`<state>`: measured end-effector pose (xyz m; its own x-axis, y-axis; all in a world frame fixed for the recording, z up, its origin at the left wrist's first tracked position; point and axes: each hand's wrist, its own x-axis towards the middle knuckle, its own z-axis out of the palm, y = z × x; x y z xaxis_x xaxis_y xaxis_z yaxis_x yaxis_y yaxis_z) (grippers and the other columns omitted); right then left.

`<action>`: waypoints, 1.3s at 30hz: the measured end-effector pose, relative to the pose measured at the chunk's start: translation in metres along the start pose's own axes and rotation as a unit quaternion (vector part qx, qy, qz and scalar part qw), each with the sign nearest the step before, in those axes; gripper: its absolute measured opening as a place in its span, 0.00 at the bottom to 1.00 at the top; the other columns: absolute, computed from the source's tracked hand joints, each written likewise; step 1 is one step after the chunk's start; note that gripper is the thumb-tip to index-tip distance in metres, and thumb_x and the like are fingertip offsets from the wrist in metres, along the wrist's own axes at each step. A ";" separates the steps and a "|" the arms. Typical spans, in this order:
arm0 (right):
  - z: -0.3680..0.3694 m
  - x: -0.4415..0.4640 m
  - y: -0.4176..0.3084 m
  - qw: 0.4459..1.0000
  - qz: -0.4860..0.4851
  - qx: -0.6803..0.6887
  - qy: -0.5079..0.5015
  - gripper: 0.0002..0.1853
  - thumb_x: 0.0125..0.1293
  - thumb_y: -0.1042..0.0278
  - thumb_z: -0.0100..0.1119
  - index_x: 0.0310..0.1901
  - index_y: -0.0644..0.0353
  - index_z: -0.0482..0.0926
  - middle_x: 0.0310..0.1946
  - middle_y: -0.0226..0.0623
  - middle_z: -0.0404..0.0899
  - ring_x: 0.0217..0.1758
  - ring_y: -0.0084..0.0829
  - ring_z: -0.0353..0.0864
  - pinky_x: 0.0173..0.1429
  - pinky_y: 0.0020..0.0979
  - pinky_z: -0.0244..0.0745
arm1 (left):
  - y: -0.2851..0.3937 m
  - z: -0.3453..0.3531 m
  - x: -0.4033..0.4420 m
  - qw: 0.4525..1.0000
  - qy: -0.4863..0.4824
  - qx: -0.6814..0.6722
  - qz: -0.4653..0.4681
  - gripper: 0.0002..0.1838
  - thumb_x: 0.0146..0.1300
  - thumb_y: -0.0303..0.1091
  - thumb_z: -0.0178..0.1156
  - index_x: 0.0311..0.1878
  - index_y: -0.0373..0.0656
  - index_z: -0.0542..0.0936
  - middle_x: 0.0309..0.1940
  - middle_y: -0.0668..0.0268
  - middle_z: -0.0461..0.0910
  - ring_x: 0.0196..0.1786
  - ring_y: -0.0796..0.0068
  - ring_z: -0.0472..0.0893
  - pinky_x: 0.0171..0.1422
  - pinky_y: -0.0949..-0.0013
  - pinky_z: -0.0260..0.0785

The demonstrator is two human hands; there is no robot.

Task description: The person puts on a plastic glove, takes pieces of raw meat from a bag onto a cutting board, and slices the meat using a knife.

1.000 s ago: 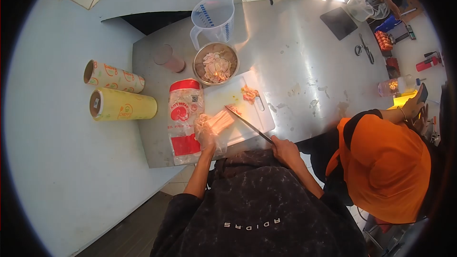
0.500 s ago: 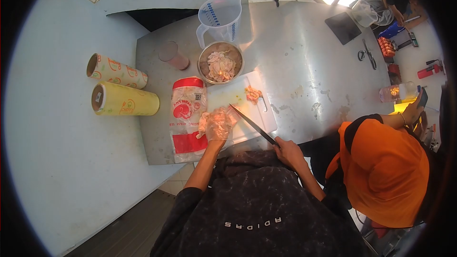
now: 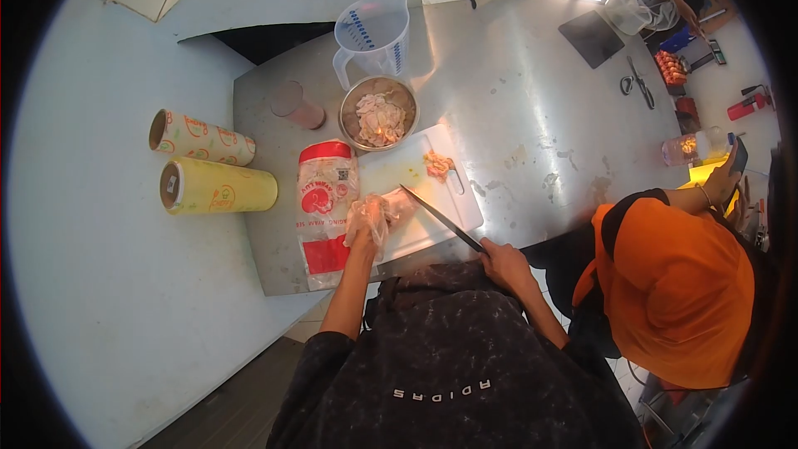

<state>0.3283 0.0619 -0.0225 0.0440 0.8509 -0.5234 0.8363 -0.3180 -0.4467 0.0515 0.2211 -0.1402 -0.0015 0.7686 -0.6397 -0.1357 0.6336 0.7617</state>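
My left hand [image 3: 366, 220], in a clear plastic glove, is closed on a piece of raw chicken [image 3: 401, 204] at the left side of the white cutting board [image 3: 428, 233]. In my right hand [image 3: 504, 266] is the handle of a knife [image 3: 442, 218], its dark blade slanting over the board with the tip close to the chicken. Small orange-pink scraps [image 3: 438, 166] lie near the board's far right corner. Just beyond the board stands a steel bowl [image 3: 344, 120] of cut raw chicken. Beside my left hand lies a red-and-white plastic bag [image 3: 326, 241].
A measuring jug [image 3: 374, 25] and a tumbler [image 3: 298, 106] stand on the steel table [image 3: 507, 116]. Two wrap rolls, one yellow [image 3: 237, 186] and one patterned [image 3: 208, 140], are at left. Scissors [image 3: 640, 83] and a dark flat square [image 3: 591, 39] lie rightward. A person in an orange head covering [image 3: 673, 283] is close by.
My left hand has shifted slightly left and turned, showing more of the chicken piece on the board. The knife stays nearly in place. The camera view has shifted a little.
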 end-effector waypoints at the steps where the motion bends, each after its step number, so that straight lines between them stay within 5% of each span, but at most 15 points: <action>1: 0.000 0.000 -0.002 1.000 -0.002 -0.008 0.008 0.10 0.67 0.60 0.54 0.44 0.54 0.73 0.30 0.56 0.81 0.37 0.60 0.82 0.44 0.57 0.76 | -0.006 0.002 0.001 0.990 0.025 -0.130 -0.048 0.07 0.68 0.37 0.54 0.38 0.44 0.76 0.33 0.65 0.75 0.36 0.71 0.76 0.39 0.64 0.74; 3: 0.001 0.000 -0.009 1.000 -0.005 -0.026 0.012 0.09 0.67 0.62 0.53 0.44 0.55 0.72 0.29 0.54 0.81 0.36 0.59 0.82 0.42 0.56 0.76 | -0.024 0.007 -0.008 0.953 0.038 -0.297 -0.054 0.05 0.65 0.31 0.59 0.43 0.47 0.76 0.34 0.69 0.76 0.31 0.74 0.76 0.33 0.72 0.72; 7: 0.007 0.006 -0.007 0.998 -0.050 -0.033 0.021 0.08 0.66 0.64 0.52 0.44 0.55 0.71 0.27 0.52 0.80 0.34 0.58 0.82 0.40 0.56 0.76 | -0.049 0.003 0.000 0.987 -0.007 -0.151 0.059 0.06 0.67 0.29 0.56 0.46 0.46 0.73 0.36 0.69 0.73 0.37 0.76 0.76 0.36 0.74 0.71; 12: 0.023 0.016 -0.006 0.997 -0.053 -0.065 0.005 0.09 0.65 0.67 0.52 0.45 0.54 0.70 0.25 0.50 0.80 0.32 0.57 0.82 0.38 0.55 0.77 | -0.015 0.035 -0.039 0.977 0.096 0.128 0.143 0.06 0.66 0.27 0.56 0.45 0.42 0.73 0.39 0.64 0.74 0.44 0.71 0.76 0.48 0.69 0.70; 14: 0.024 0.018 -0.007 0.996 -0.051 -0.068 0.008 0.08 0.65 0.68 0.51 0.45 0.54 0.70 0.25 0.50 0.80 0.32 0.57 0.82 0.38 0.55 0.77 | -0.048 0.022 -0.014 0.891 0.140 0.331 0.277 0.07 0.64 0.26 0.56 0.45 0.38 0.74 0.41 0.59 0.75 0.47 0.65 0.76 0.56 0.63 0.69; 17: 0.021 0.017 -0.010 0.997 -0.046 -0.064 0.020 0.08 0.64 0.71 0.50 0.45 0.55 0.69 0.25 0.50 0.80 0.32 0.58 0.82 0.37 0.55 0.77 | -0.077 -0.005 -0.002 0.625 0.160 0.639 0.418 0.13 0.68 0.30 0.53 0.52 0.33 0.72 0.45 0.56 0.77 0.50 0.60 0.77 0.63 0.62 0.66; 19: 0.023 0.015 -0.011 0.997 -0.044 -0.066 0.017 0.08 0.64 0.72 0.49 0.45 0.55 0.69 0.25 0.51 0.80 0.32 0.58 0.82 0.37 0.56 0.77 | -0.070 -0.004 -0.016 0.544 0.159 0.672 0.476 0.18 0.69 0.31 0.53 0.58 0.30 0.70 0.47 0.55 0.77 0.53 0.58 0.76 0.67 0.63 0.64; 23: 0.026 0.015 -0.011 0.997 -0.046 -0.055 0.036 0.08 0.64 0.73 0.50 0.45 0.55 0.68 0.25 0.51 0.80 0.31 0.59 0.82 0.37 0.57 0.76 | -0.043 0.016 -0.044 0.677 0.151 0.471 0.546 0.26 0.65 0.27 0.57 0.64 0.26 0.64 0.51 0.53 0.75 0.60 0.57 0.74 0.73 0.62 0.59; 26: 0.025 0.017 -0.014 0.998 -0.031 -0.054 0.020 0.09 0.64 0.73 0.50 0.45 0.56 0.68 0.25 0.52 0.80 0.32 0.60 0.82 0.38 0.58 0.76 | -0.054 0.008 -0.035 0.711 0.127 0.456 0.520 0.31 0.63 0.23 0.58 0.68 0.26 0.60 0.52 0.53 0.74 0.60 0.60 0.74 0.72 0.63 0.61; 29: 0.025 0.018 -0.016 0.998 -0.023 -0.056 0.010 0.10 0.64 0.73 0.50 0.46 0.56 0.67 0.27 0.53 0.81 0.33 0.60 0.82 0.39 0.58 0.77 | -0.054 0.009 -0.039 0.813 0.118 0.340 0.458 0.20 0.59 0.24 0.60 0.53 0.27 0.70 0.51 0.48 0.75 0.60 0.52 0.73 0.73 0.58 0.60; 31: 0.025 0.019 -0.016 0.998 -0.016 -0.061 0.007 0.10 0.64 0.73 0.50 0.47 0.56 0.67 0.28 0.54 0.81 0.34 0.60 0.83 0.40 0.57 0.77 | -0.058 0.009 -0.037 0.824 0.122 0.306 0.462 0.20 0.60 0.25 0.59 0.54 0.28 0.70 0.50 0.48 0.76 0.58 0.53 0.74 0.70 0.58 0.61; 33: 0.025 0.021 -0.013 0.998 -0.016 -0.056 -0.004 0.11 0.65 0.71 0.51 0.48 0.55 0.67 0.28 0.54 0.81 0.35 0.61 0.83 0.40 0.57 0.77 | -0.057 0.003 -0.034 0.752 0.132 0.376 0.525 0.31 0.66 0.25 0.56 0.71 0.31 0.58 0.49 0.54 0.76 0.54 0.63 0.76 0.65 0.64 0.67; 39: 0.013 0.025 -0.009 0.999 -0.037 0.001 -0.024 0.13 0.67 0.64 0.54 0.51 0.55 0.67 0.30 0.54 0.81 0.37 0.61 0.82 0.42 0.57 0.77 | 0.022 0.009 -0.073 0.956 0.033 0.278 0.089 0.22 0.65 0.42 0.57 0.49 0.29 0.78 0.42 0.44 0.79 0.51 0.52 0.78 0.59 0.53 0.68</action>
<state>0.3154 0.0811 -0.0411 -0.0442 0.8510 -0.5233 0.8348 -0.2563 -0.4872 0.0578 0.1798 -0.0761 -0.0412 0.8730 -0.4860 0.4195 0.4566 0.7846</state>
